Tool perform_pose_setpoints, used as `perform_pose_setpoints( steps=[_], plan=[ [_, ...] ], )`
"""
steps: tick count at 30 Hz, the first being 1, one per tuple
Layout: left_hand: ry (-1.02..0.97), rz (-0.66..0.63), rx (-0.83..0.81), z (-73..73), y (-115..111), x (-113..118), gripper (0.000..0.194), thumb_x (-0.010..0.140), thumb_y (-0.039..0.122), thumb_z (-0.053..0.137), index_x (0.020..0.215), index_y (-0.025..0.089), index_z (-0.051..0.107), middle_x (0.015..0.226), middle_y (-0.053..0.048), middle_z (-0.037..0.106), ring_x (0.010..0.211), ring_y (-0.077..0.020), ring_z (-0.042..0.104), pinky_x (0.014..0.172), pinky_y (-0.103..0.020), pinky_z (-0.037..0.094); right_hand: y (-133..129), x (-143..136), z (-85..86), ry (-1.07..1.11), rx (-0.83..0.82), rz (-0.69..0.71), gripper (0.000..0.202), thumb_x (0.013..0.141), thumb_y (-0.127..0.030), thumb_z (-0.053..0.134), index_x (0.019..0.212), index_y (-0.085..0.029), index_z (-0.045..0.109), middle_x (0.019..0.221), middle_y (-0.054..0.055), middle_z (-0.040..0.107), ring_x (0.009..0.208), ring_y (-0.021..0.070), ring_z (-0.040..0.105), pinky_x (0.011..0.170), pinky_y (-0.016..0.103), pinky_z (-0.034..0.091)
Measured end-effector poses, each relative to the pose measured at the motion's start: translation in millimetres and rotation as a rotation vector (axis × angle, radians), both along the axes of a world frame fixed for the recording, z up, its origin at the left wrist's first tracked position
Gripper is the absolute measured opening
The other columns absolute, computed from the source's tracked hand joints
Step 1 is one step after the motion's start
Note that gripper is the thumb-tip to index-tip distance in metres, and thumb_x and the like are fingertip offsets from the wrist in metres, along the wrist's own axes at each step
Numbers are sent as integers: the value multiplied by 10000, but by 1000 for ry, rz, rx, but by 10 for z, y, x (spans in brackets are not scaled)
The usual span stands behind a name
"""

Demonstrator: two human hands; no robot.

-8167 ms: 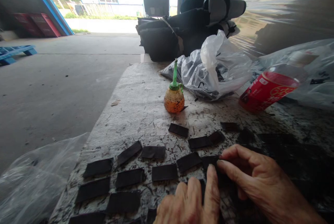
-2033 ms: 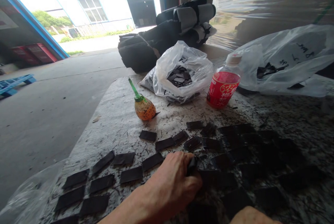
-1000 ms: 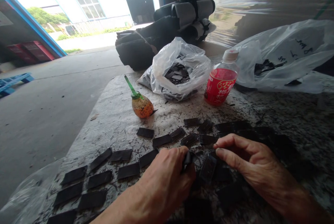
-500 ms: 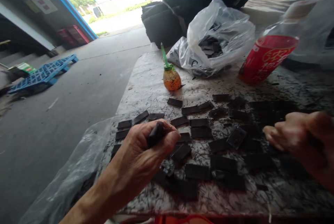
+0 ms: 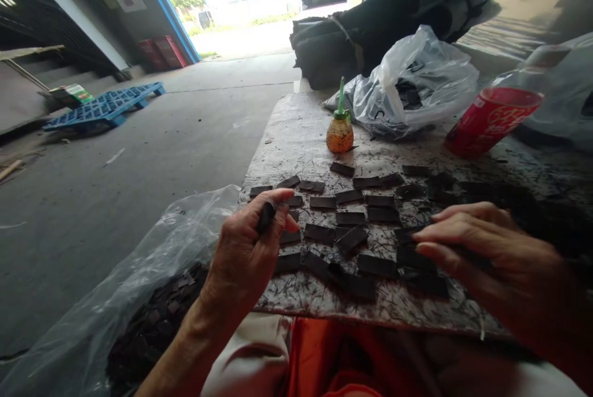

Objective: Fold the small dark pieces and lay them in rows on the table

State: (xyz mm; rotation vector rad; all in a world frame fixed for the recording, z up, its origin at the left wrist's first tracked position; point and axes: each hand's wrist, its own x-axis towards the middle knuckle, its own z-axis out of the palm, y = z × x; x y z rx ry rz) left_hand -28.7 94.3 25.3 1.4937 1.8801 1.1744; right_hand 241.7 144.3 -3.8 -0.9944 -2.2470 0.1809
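Note:
Many small black rectangular pieces [image 5: 323, 202] lie in rough rows on a pale, scratched tabletop [image 5: 282, 131]. Over the left part of the rows, my left hand [image 5: 254, 230] is closed around a dark object [image 5: 265, 218], whose rounded end shows at the thumb; the rest is hidden in the palm. My right hand [image 5: 482, 249] is at the right side of the rows, its thumb and fingers pressed together at the black pieces there. What those fingers hold, if anything, cannot be made out.
A small orange bottle with a green nozzle [image 5: 340, 133] stands behind the pieces. Farther back are a white plastic bag [image 5: 417, 85], a red-labelled bottle [image 5: 493, 119] and black rolls [image 5: 333, 48]. A clear bag of black pieces [image 5: 160, 317] hangs left of the table.
The view has shifted, showing more of the table's front edge and the bag at left. My right hand has come inward and down onto the pieces. My left hand still holds the dark object.

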Motion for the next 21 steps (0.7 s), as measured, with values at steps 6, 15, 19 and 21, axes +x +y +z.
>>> perform_pose_setpoints(
  steps=[6,15,19,21],
  plan=[
    [-30,49,78,-77,-159,-72,200,875,278,494,1052,269,584,745,57,638,429,-53,424,424,-179,330,-18,-616,-139,-146,-57,237,233,777,-204,626,1008,-234,637,1038,53,644,1112,266,475,919,436,379],
    [-36,-153,-108,-43,-99,-28,243,843,369,522,986,196,613,651,55,501,588,-104,446,550,-198,365,64,-784,-81,-19,-168,307,100,800,-137,560,807,-226,605,834,20,664,1023,220,533,888,402,421],
    [-190,-344,-407,0,-61,134,299,731,389,649,980,229,610,742,53,553,672,-123,475,593,-198,369,45,-779,-25,111,-226,225,139,736,-93,556,763,-227,581,717,-5,652,934,200,574,788,337,471],
    [-194,-440,-451,-20,-31,194,155,779,326,577,857,201,625,669,59,505,619,-106,430,559,-191,338,24,-760,-7,138,-220,226,167,699,-64,556,747,-223,568,707,-14,648,869,179,587,757,303,471]
  ],
)
